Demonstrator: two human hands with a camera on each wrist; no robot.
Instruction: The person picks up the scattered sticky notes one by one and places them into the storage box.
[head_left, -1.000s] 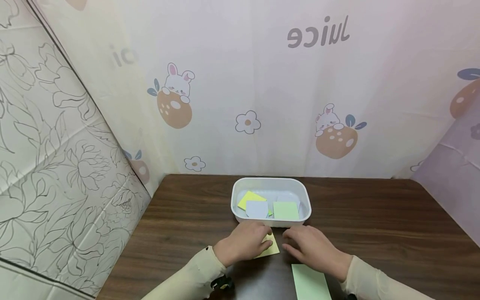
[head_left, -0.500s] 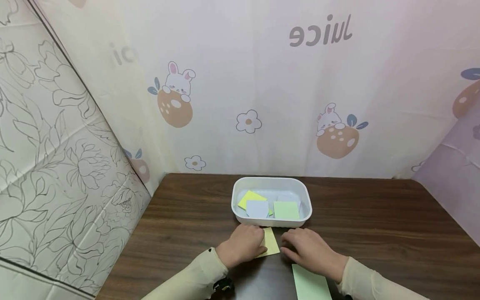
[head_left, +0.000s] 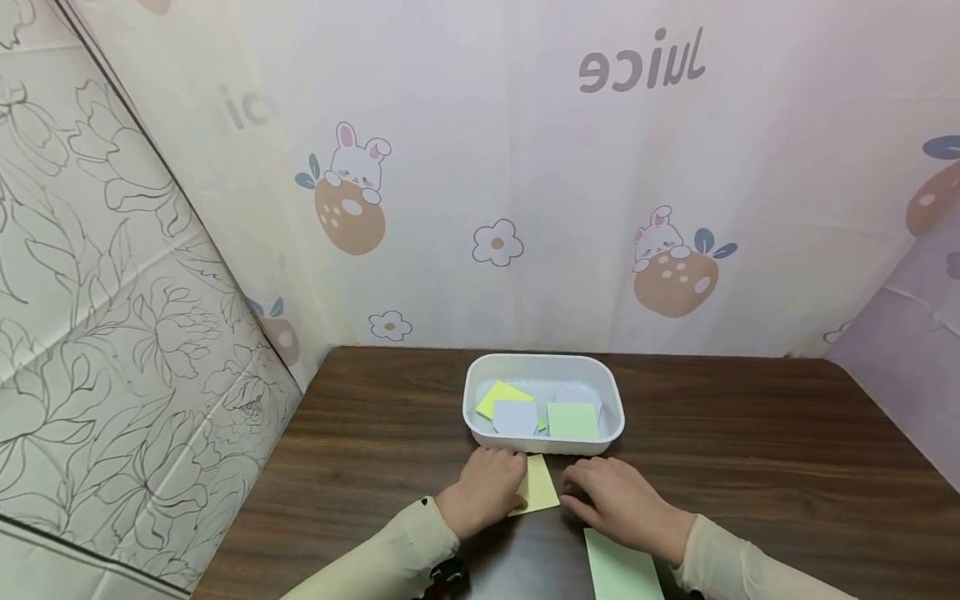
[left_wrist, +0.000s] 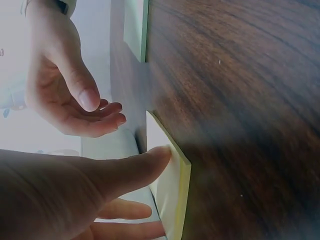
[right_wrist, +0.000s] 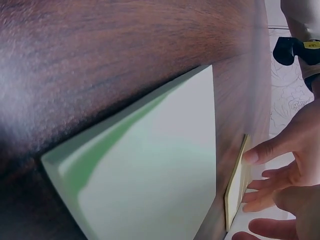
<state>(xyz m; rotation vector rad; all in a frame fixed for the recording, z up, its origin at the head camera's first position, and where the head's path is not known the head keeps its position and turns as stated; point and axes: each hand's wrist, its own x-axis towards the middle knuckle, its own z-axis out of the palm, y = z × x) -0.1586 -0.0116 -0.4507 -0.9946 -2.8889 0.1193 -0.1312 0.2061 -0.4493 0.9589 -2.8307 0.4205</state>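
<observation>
Just in front of the white tray lies a pale yellow sticky note pad (head_left: 542, 487). My left hand (head_left: 483, 490) holds its left part, the thumb on top by the near edge and the fingers at the far side, as the left wrist view also shows with the yellow pad (left_wrist: 167, 175). My right hand (head_left: 622, 507) hovers to the right of it with loosely bent fingers and nothing in them. Below the right hand lies a longer light green sticky note pad (head_left: 621, 568), its near end cut off by the frame. The same green pad (right_wrist: 150, 170) looms large in the right wrist view.
The white tray (head_left: 543, 446) stands behind the hands, holding a bright yellow pad (head_left: 504, 393), a bluish-white pad (head_left: 514, 418) and a square green pad (head_left: 572, 421). A patterned curtain (head_left: 435, 167) hangs along the back edge of the brown wooden table (head_left: 750, 450).
My left hand has slid a little leftward over the yellow pad, uncovering more of it, while the pad stayed in place. My right hand has barely shifted.
</observation>
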